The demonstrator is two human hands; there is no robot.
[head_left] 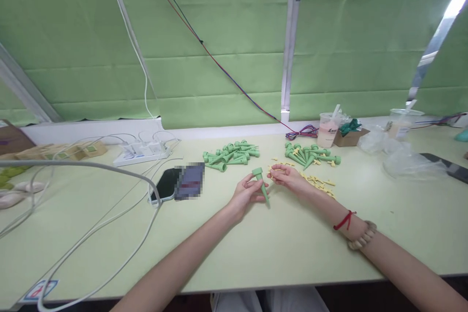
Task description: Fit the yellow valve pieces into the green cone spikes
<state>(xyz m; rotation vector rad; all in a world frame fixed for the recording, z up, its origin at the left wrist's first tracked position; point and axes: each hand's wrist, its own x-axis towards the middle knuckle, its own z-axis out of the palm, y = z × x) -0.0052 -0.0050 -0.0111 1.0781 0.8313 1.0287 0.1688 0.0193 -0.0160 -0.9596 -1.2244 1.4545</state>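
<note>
My left hand (246, 195) is closed round a green plastic watering spike (263, 190), its wide capped end up and its point slanting down to the right. Just right of the cap, my right hand (287, 177) pinches its thumb and fingertips together. What sits in that pinch is too small to make out, though a bit of yellow shows by the fingertips. Small yellow T-shaped pieces (321, 184) lie scattered beside and behind my right hand. Beyond my hands are two piles of green spikes, a left pile (234, 155) and a right pile (309, 154), with some yellow pieces among the right one.
Two phones (166, 186) lie left of my hands. White cables (141, 248) loop over the table's left side, near a power strip (141, 152). At the back right stand a pink drink cup (327, 130), a small cardboard box (351, 138) and plastic bags (409, 163).
</note>
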